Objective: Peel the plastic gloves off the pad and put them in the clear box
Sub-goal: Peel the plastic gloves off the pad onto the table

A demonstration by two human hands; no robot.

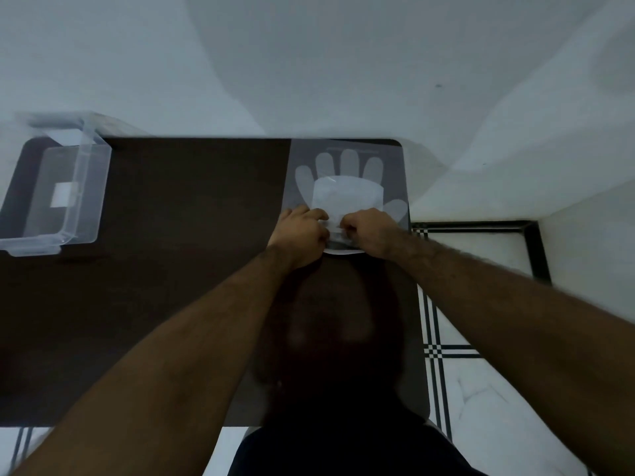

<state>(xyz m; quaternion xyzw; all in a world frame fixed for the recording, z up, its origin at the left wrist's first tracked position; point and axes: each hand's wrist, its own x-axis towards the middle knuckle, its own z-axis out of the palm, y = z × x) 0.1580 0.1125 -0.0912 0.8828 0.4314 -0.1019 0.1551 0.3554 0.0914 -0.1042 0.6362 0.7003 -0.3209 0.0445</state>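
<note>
A pad of thin plastic gloves lies flat at the far right of the dark table, fingers pointing away from me. The cuff of the top glove is folded up over the palm. My left hand and my right hand meet at the pad's near end, both pinching the glove's cuff edge between fingers and thumb. The clear box stands at the far left of the table, open side up, with a white label inside.
The dark table ends just right of the glove pad, beyond which is a white tiled floor with black lines. A white wall rises behind the table. My dark-clothed body shows at the bottom edge.
</note>
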